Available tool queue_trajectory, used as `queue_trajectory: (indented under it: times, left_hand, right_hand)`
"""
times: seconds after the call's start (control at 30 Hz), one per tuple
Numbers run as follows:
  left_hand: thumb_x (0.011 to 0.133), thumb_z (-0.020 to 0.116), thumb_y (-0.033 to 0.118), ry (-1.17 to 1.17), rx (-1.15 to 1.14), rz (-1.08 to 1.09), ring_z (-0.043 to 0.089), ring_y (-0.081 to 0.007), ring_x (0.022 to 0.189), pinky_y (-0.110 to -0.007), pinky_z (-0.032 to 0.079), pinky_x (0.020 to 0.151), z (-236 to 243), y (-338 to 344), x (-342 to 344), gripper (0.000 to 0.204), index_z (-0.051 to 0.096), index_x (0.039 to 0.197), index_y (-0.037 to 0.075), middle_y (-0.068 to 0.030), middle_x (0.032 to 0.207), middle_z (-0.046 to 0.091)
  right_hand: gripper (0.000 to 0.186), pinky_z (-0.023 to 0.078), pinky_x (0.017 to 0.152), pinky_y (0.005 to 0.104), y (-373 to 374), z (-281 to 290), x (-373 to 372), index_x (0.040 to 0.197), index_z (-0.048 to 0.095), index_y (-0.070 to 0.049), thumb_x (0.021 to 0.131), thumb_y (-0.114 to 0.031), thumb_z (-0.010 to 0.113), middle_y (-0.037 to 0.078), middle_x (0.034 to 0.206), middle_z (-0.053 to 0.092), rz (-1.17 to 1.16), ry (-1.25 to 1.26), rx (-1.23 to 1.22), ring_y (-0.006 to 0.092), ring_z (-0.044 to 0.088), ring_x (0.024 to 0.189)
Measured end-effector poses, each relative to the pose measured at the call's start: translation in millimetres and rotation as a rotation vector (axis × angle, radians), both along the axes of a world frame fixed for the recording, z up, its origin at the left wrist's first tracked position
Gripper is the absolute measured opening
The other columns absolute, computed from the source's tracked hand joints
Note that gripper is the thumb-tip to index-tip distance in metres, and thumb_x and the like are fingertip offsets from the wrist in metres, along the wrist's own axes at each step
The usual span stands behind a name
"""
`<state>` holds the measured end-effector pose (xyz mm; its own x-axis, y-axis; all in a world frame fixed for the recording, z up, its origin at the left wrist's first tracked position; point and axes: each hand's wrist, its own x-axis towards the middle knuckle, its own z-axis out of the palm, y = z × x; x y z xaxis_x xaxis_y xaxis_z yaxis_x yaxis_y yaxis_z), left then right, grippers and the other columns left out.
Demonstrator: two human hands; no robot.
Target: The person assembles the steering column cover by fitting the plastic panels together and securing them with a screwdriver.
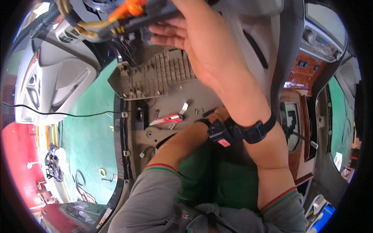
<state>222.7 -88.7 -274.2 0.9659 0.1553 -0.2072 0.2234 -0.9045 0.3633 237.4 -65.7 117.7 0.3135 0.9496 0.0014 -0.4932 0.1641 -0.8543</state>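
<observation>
My right hand [171, 34] reaches up to the dashboard area, its visible fingers stretched out and slightly apart. They lie just under a dark bar [149, 21]; the thumb side runs toward the top edge. An orange part [130, 8] and a yellow-sleeved cable [95, 24] sit beside it. My left hand [220, 114] is low, over the car floor, mostly covered by my right forearm. Next to its fingers lies a dark slim object [210, 112]; whether it is held cannot be made out. A red utility knife [167, 119] rests on the floor to its left.
A grey-brown trim panel [153, 75], ribbed side up, lies in the footwell. Several screws [196, 111] are scattered near the knife. An open car door [54, 77] stands left, with a black cable [74, 115] crossing the doorway. The gear shifter [292, 125] is at right.
</observation>
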Motion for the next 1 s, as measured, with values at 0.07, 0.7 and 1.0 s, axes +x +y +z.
queue_trajectory:
  times: [0.07,0.7,1.0]
  left_hand:
    - [0.090,0.069,0.027,0.030,0.023,-0.028,0.072,-0.0365,0.092,-0.044,0.056,0.081,-4.9,-5.5,4.3,0.029,0.072,0.103,0.002,-0.0204,0.099,0.074]
    - [0.096,0.072,0.011,-0.646,-0.315,0.724,0.066,-0.0135,0.067,-0.033,0.053,0.062,262.0,95.8,-194.1,0.011,0.075,0.102,0.002,-0.0073,0.079,0.071]
    - [0.101,0.065,0.004,-1.223,-0.287,0.828,0.067,-0.0084,0.077,-0.025,0.055,0.069,399.8,124.9,-212.2,0.020,0.070,0.118,-0.002,-0.0040,0.092,0.073]
  right_hand:
    - [0.050,0.054,0.081,0.0312,11.1,-16.1,1.7,0.111,0.068,-0.004,0.093,-0.051,0.074,0.007,0.097,0.068,-0.031,-0.042,0.025,0.0169,0.065,0.089]
    - [0.063,0.056,0.088,0.0371,26.2,-41.4,3.5,0.123,0.062,-0.007,0.092,-0.062,0.068,0.008,0.112,0.069,-0.008,-0.002,0.106,0.0185,0.064,0.099]
    - [0.065,0.056,0.087,0.0374,26.6,-43.5,3.6,0.125,0.062,-0.007,0.094,-0.064,0.065,0.008,0.113,0.069,-0.004,-0.043,0.114,0.0198,0.065,0.104]
